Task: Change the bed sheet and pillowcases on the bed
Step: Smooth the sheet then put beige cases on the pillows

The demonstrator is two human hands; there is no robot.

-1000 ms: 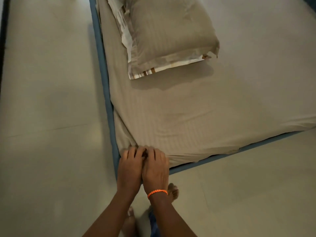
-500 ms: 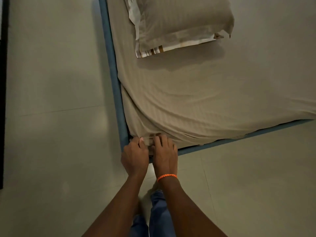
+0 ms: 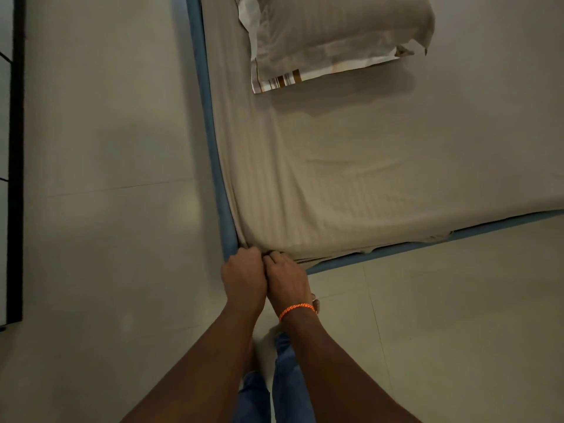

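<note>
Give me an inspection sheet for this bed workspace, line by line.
Surface: mattress, blue edge showing, lying low on a tiled floor.
Job's things: beige striped sheet covers the top, bunched at the near corner; pillow in a beige case with a striped inner cover sticking out.
Clutter: nothing seen.
Grippers: left hand and right hand, side by side, fingers curled at the sheet corner; an orange band on the right wrist.
Cables: nothing seen.
Surroundings: dark frame at far left.
</note>
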